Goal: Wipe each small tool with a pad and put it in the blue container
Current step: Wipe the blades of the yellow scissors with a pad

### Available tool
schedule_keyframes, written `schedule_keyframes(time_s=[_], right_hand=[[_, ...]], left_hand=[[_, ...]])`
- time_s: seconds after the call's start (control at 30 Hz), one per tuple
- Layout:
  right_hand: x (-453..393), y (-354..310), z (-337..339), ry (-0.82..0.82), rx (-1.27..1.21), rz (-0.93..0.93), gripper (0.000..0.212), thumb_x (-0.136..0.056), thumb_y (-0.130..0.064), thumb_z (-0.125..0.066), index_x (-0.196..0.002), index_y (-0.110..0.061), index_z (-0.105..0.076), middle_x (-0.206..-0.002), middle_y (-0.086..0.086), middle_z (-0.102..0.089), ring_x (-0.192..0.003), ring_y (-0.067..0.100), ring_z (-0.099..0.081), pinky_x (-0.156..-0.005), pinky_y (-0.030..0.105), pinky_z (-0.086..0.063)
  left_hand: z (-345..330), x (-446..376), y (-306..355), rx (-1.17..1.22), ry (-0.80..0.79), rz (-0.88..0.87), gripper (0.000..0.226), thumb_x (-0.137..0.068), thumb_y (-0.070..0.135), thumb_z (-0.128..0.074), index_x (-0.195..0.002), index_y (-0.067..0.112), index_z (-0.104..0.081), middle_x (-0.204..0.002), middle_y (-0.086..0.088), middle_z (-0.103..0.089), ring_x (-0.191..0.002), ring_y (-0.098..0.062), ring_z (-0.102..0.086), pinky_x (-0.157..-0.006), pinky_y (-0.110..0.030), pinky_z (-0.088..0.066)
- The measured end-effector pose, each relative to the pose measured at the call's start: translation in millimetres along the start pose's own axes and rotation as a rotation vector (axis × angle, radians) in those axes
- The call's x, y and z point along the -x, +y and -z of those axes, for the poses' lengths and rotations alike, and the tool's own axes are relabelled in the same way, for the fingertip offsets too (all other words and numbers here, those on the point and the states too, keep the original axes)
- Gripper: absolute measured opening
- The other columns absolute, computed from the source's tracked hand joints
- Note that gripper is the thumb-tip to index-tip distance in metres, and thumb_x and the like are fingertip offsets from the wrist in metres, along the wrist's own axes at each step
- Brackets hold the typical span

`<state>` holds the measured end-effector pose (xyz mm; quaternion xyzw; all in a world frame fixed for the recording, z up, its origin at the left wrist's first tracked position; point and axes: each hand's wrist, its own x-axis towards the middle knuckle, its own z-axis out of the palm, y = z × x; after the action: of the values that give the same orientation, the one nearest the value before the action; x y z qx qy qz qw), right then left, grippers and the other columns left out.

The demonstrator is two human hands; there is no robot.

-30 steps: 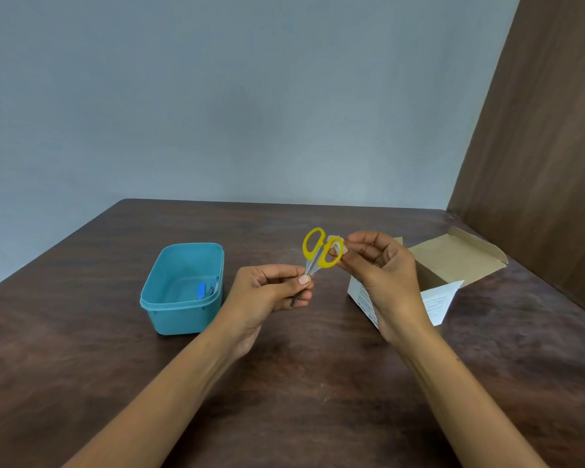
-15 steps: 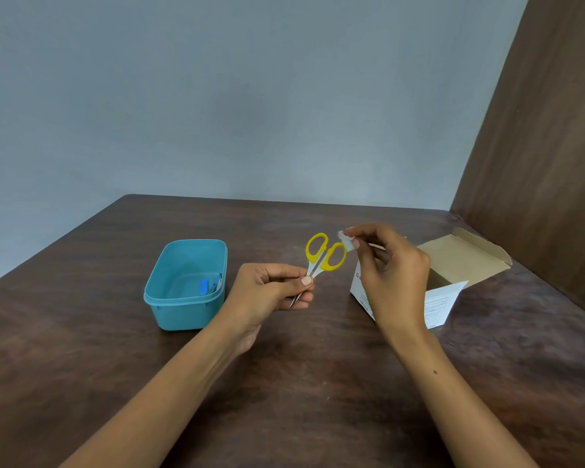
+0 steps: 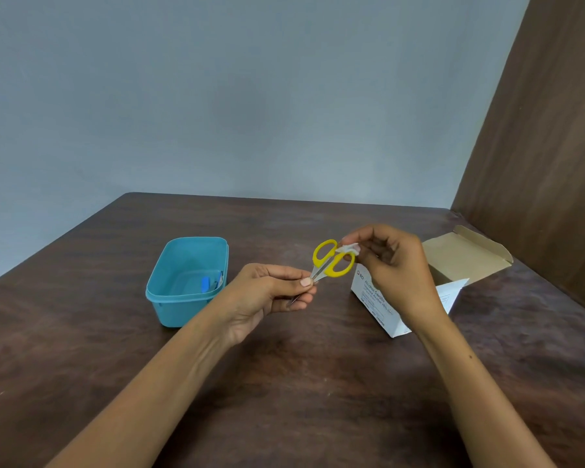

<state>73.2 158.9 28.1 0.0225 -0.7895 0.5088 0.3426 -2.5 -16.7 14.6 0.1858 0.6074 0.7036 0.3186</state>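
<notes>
Left hand (image 3: 271, 292) grips scissors (image 3: 330, 261); right hand (image 3: 397, 268) presses pad (image 3: 350, 247) on handle.

Left hand (image 3: 267, 292) pinches yellow scissors (image 3: 330, 260) by the blades; right hand (image 3: 395, 268) seemingly presses a pad (image 3: 349, 247) against them.

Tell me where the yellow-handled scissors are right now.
In the head view, the yellow-handled scissors are held above the table, center-right, pinched at the blades by the left hand, between the blue container and the swab box.

Soft even light, wide-angle edge distortion
</notes>
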Motion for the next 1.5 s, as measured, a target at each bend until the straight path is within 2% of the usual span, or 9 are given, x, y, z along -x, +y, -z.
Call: schedule_keyframes(time_s=[0.2,0.33,0.53,0.7,0.9,1.03,1.3,1.37,1.5], right_hand=[[3.3,2.4,-7.8,0.102,0.076,0.072,0.035,-0.083,0.01,-0.059,-0.083,-0.023,-0.069,-0.088,-0.007,-0.071,-0.086,0.003,-0.067,-0.079,0.016,-0.051],[7.6,5.3,-16.1,0.196,0.226,0.203,0.025,-0.082,0.009,-0.057,-0.088,-0.008,-0.074,-0.096,0.001,-0.07,-0.091,0.004,-0.064,-0.078,0.014,-0.051],[12.5,3.6,-24.7,0.273,0.265,0.23,0.024,-0.081,-0.005,-0.061,-0.101,-0.01,-0.073,-0.101,0.002,-0.065,-0.095,0.006,-0.06,-0.079,0.008,-0.046],[16.8,3.1,-26.8,0.3,0.242,0.236,0.02,-0.081,-0.005,-0.07,-0.098,-0.014,-0.074,-0.09,0.002,-0.067,-0.08,0.012,-0.064,-0.066,0.024,-0.053],[18.1,1.4,-30.2,0.327,0.146,0.152,0.014,-0.08,-0.005,-0.072,-0.09,-0.015,-0.075,-0.088,-0.001,-0.071,-0.081,0.008,-0.066,-0.068,0.02,-0.052],[13.4,2.8,-25.5,0.384,-0.097,-0.017,0.017,-0.083,-0.004,-0.068,-0.089,-0.02,-0.072,-0.085,0.0,-0.073,-0.081,0.016,-0.07,-0.075,0.034,-0.056],[20.7,-0.4,-42.7,0.214,-0.066,-0.027,0.016,-0.082,-0.001,-0.068,-0.088,-0.015,-0.073,-0.082,-0.002,-0.073,-0.077,0.012,-0.07,-0.075,0.036,-0.058],[22.2,-0.2,-45.9,0.193,-0.03,-0.008,0.015,-0.081,-0.001,-0.069,-0.088,-0.013,-0.073,-0.084,-0.002,-0.074,-0.08,0.01,-0.07,-0.077,0.035,-0.057],[22.3,-3.8,-44.8,0.268,0.02,0.059,0.013,-0.082,-0.003,-0.069,-0.088,-0.014,-0.072,-0.087,-0.002,-0.073,-0.081,0.005,-0.068,-0.074,0.019,-0.053]], left_hand=[[0.9,-0.9,1.1,0.113,0.03,0.004,0.014,-0.081,-0.003,-0.062,-0.092,-0.003,-0.07,-0.071,-0.009,-0.073,-0.062,-0.01,-0.07,-0.055,-0.016,-0.055],[-2.4,-0.1,0.0,0.178,0.038,0.008,0.013,-0.082,-0.003,-0.061,-0.092,-0.003,-0.07,-0.072,-0.01,-0.073,-0.064,-0.012,-0.07,-0.058,-0.017,-0.057],[-6.1,0.4,-0.1,0.277,0.04,0.01,0.013,-0.083,-0.003,-0.06,-0.09,-0.002,-0.07,-0.073,-0.01,-0.073,-0.064,-0.012,-0.071,-0.059,-0.017,-0.057],[-6.2,0.5,0.2,0.305,0.043,0.003,0.013,-0.083,-0.002,-0.06,-0.091,-0.002,-0.07,-0.072,-0.01,-0.073,-0.065,-0.012,-0.071,-0.059,-0.017,-0.057],[-7.2,1.6,0.4,0.325,0.032,0.017,0.013,-0.084,-0.001,-0.059,-0.093,-0.002,-0.069,-0.073,-0.009,-0.072,-0.065,-0.011,-0.07,-0.059,-0.017,-0.057],[-11.3,2.4,-1.6,0.327,0.001,0.034,0.013,-0.084,-0.002,-0.059,-0.091,-0.002,-0.07,-0.072,-0.01,-0.072,-0.064,-0.011,-0.07,-0.058,-0.017,-0.057],[-7.8,0.7,1.3,0.401,0.037,-0.01,0.013,-0.083,-0.001,-0.058,-0.09,-0.002,-0.069,-0.073,-0.009,-0.073,-0.065,-0.01,-0.07,-0.061,-0.017,-0.058],[-9.6,1.0,1.1,0.381,0.019,-0.024,0.015,-0.082,0.0,-0.059,-0.093,-0.002,-0.069,-0.076,-0.007,-0.074,-0.066,-0.008,-0.07,-0.061,-0.016,-0.057],[-11.9,0.6,1.2,0.395,0.033,-0.037,0.015,-0.083,-0.001,-0.058,-0.094,-0.002,-0.068,-0.072,-0.007,-0.073,-0.065,-0.009,-0.07,-0.058,-0.016,-0.056]])
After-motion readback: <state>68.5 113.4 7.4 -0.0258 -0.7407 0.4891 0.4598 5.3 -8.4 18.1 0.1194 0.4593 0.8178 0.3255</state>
